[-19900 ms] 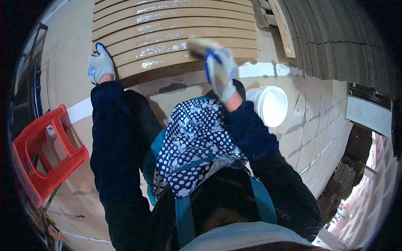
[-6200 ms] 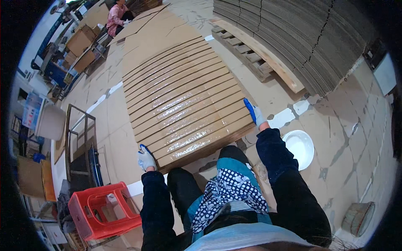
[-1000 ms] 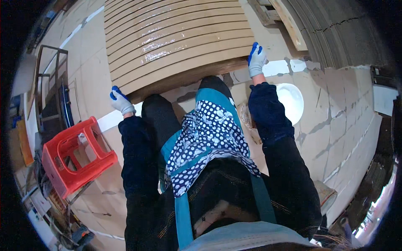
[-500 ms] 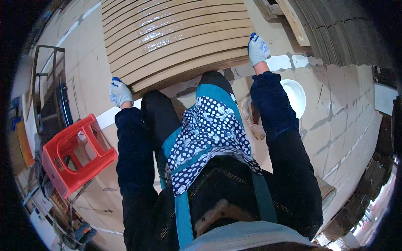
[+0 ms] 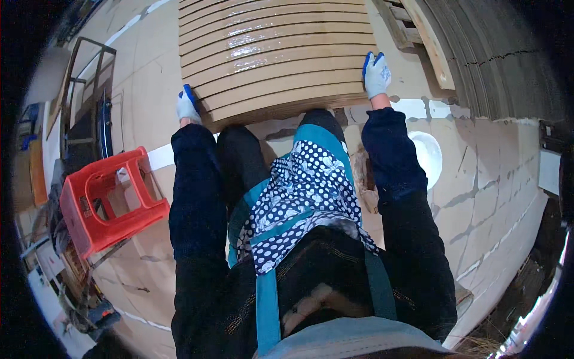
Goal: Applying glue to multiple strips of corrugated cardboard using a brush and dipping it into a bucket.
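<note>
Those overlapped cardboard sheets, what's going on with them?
A person's gloved left hand and right hand are at opposite side edges of the overlapped cardboard sheets, near the end closest to the body. Whether the fingers grip firmly is hard to tell. The sheets lie in stepped rows, with a shiny, wet-looking patch across the middle. A white bucket stands beside the right forearm, partly hidden by it, and a red stool is off to the left.

Floor (image 5: 502,161) — cardboard sheets (image 5: 281,90), red stool (image 5: 119,227), white bucket (image 5: 427,160)
</note>
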Tool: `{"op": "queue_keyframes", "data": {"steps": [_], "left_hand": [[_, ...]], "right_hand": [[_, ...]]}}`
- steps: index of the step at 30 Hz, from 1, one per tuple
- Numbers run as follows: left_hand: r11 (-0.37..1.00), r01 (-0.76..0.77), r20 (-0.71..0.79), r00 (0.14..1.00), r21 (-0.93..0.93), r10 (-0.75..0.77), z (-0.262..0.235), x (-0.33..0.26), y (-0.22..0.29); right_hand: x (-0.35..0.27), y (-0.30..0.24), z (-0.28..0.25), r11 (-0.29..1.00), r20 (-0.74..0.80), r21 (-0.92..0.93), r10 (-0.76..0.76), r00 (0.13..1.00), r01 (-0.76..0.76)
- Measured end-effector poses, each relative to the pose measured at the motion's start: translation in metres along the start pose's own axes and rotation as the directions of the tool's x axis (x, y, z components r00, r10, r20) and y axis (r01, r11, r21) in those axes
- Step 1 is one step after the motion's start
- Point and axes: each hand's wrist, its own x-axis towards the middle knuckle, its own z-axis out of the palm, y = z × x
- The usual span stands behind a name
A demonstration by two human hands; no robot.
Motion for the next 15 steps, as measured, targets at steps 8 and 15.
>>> {"op": "queue_keyframes", "data": {"steps": [8,15], "left_hand": [[0.910,-0.314,-0.349,0.849,0.271,0.396,0.012,-0.014,-0.021],[0.954,-0.233,-0.412,0.863,0.190,0.293,0.007,-0.031,0.000]], "right_hand": [[0.001,0.017,0.025,0.994,-0.310,0.092,-0.027,0.950,0.058],[-0.006,0.005,0.011,0.983,-0.160,0.184,0.054,0.986,-0.024]]}}
